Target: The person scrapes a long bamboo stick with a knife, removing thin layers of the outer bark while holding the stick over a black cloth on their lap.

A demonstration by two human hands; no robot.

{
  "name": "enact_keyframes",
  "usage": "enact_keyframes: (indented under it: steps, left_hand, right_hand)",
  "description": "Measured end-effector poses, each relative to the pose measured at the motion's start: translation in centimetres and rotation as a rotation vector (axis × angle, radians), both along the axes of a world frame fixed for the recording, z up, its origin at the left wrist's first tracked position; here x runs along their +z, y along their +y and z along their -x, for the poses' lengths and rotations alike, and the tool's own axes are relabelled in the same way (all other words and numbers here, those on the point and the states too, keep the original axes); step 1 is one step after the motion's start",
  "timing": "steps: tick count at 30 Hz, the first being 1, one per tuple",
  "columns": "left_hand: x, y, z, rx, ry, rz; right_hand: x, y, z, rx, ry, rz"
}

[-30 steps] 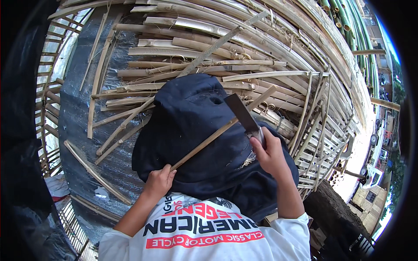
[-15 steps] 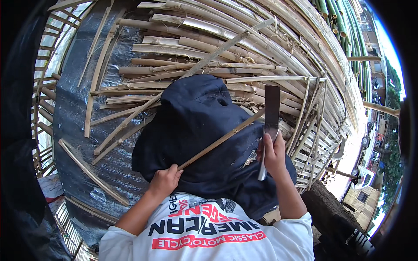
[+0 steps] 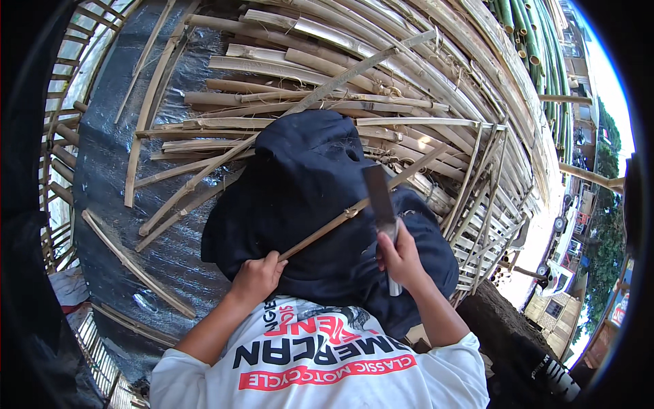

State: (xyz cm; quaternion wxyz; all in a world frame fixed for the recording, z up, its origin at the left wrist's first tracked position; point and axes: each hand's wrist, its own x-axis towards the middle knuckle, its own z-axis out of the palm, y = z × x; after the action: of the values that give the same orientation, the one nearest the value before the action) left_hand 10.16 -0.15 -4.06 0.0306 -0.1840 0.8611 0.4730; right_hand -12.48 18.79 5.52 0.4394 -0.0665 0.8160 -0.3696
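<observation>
Left of the black cloth [image 3: 300, 184] bunched before the person, a loose bamboo slat [image 3: 135, 265] lies on dark plastic sheeting [image 3: 102, 170]. At the cloth's near left side, the left hand [image 3: 257, 278] is clamped on the lower end of a slim bamboo strip [image 3: 351, 212], which slants up over the cloth and past its right side. Beyond the cloth lie split bamboo lengths [image 3: 262, 70]. Above the cloth's right part, the right hand [image 3: 402, 259] grips a broad-bladed knife [image 3: 379, 198], its blade overlapping the strip; whether they touch, I cannot tell. Right of the cloth stands a slatted bamboo frame [image 3: 487, 198].
</observation>
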Motion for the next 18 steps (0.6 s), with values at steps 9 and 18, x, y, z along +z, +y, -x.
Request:
enact_keyframes:
  steps: [9, 18]
  left_hand:
    - [-0.2, -0.7, 0.2, -0.011, -0.019, -0.024]
    - [0.3, -2.7, 0.4, -0.132, -0.054, -0.241]
  right_hand:
    - [1.0, -0.8, -1.4, 0.43, 0.202, -0.016]
    - [-0.3, 0.9, -0.2, -0.397, 0.41, 0.288]
